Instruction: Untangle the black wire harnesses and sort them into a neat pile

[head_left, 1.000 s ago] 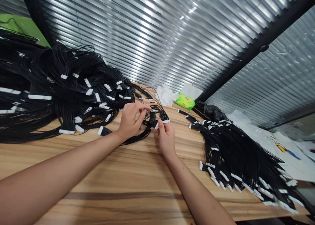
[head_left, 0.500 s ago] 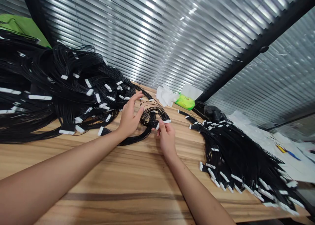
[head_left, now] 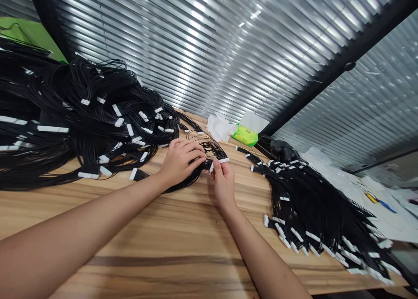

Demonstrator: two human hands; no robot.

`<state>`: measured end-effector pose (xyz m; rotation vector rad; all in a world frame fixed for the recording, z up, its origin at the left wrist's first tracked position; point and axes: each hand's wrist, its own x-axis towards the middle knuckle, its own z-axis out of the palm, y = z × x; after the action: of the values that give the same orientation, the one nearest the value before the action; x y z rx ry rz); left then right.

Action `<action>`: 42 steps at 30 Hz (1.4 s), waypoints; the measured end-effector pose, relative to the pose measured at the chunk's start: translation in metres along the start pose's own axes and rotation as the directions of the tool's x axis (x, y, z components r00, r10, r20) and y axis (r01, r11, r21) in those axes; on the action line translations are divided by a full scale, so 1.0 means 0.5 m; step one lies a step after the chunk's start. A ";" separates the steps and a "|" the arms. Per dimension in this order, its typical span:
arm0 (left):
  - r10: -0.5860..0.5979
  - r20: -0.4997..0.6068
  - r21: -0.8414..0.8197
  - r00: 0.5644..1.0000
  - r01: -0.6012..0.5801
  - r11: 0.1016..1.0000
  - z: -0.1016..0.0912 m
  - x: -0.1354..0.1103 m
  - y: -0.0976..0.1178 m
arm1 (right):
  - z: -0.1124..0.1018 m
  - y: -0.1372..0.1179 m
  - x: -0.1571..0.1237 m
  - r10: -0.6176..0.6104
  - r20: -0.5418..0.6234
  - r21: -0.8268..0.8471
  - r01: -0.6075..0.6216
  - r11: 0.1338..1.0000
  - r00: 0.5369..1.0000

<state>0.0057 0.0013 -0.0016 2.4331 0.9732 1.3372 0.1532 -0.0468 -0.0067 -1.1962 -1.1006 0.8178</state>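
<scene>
A small coil of thin black wires (head_left: 204,153) lies on the wooden table (head_left: 183,238) in front of me. My left hand (head_left: 181,159) rests on the coil, its fingers curled over the strands. My right hand (head_left: 224,179) pinches the coil's white connector (head_left: 222,161) between thumb and fingers, just right of my left hand. A large tangled heap of the same black wire harnesses (head_left: 65,116) with white connectors fills the table's left side.
A second pile of black harnesses (head_left: 313,212) with white connectors spreads along the right. At the back lie crumpled white tissue (head_left: 220,127), a green packet (head_left: 245,135) and a dark object (head_left: 282,150). Metal blinds (head_left: 212,42) stand behind.
My left hand lifted with fingers spread over the coil half a second ago, then came back down and closed on the strands. My right hand kept hold of the white connector.
</scene>
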 end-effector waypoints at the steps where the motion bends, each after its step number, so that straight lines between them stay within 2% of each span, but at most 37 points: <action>1: -0.001 -0.006 0.010 1.000 0.001 1.000 -0.001 0.000 0.000 | -0.001 -0.002 0.000 -0.015 0.003 -0.020 0.015 1.000 1.000; 7: 0.042 -0.070 0.081 0.997 -0.036 0.996 -0.005 -0.002 0.004 | -0.003 -0.005 -0.004 -0.063 0.034 -0.137 0.067 0.988 0.997; 12: 0.065 -0.069 0.129 0.995 -0.056 0.990 -0.005 -0.003 0.006 | -0.004 -0.004 -0.003 -0.060 0.053 -0.144 0.067 0.987 0.997; 15: -0.052 -0.071 0.177 0.996 0.064 0.982 -0.003 -0.002 0.002 | -0.001 -0.005 -0.003 -0.041 0.060 -0.128 0.048 0.991 0.997; 18: -0.189 -0.144 0.200 0.971 0.215 0.956 -0.001 0.000 -0.005 | 0.002 -0.005 -0.006 -0.037 0.063 -0.115 0.045 0.992 0.997; 22: -0.329 -0.211 0.047 0.921 0.345 0.937 0.000 0.003 -0.014 | 0.002 -0.005 -0.007 -0.041 0.057 -0.116 0.047 0.992 0.998; 24: -0.388 -0.191 -0.056 0.902 0.385 0.921 0.000 0.003 -0.015 | -0.001 -0.004 -0.004 -0.046 0.050 -0.124 0.052 0.991 0.998; 25: -0.387 -0.168 -0.076 0.907 0.379 0.922 -0.001 0.001 -0.014 | -0.004 -0.002 -0.001 -0.052 0.042 -0.134 0.057 0.989 0.998; 28: -0.252 -0.034 -0.027 0.967 0.251 0.968 -0.002 -0.003 -0.008 | -0.012 0.005 0.008 -0.073 0.002 -0.179 0.072 0.981 0.997; 31: -0.171 0.041 -0.004 0.984 0.171 0.985 -0.005 -0.006 0.000 | -0.019 0.012 0.017 -0.071 -0.041 -0.191 0.062 0.980 0.997; 33: -0.236 0.007 -0.018 0.972 0.236 0.972 -0.006 -0.006 0.004 | -0.020 0.015 0.019 -0.063 -0.060 -0.174 0.051 0.983 0.996; 37: -0.435 -0.020 -0.029 0.900 0.434 0.900 -0.006 -0.001 0.003 | -0.020 0.015 0.019 -0.083 -0.071 -0.176 0.069 0.982 0.994; 39: -0.463 -0.004 0.010 0.886 0.463 0.886 -0.004 0.000 0.000 | -0.019 0.014 0.017 -0.096 -0.065 -0.197 0.081 0.977 0.993; 42: -0.431 0.047 0.010 0.901 0.431 0.902 -0.001 -0.001 -0.002 | -0.020 0.014 0.015 -0.096 -0.060 -0.213 0.081 0.974 0.994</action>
<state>0.0047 0.0016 -0.0021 2.0636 1.3949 1.1122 0.1652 -0.0415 -0.0117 -1.3315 -1.1965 0.5974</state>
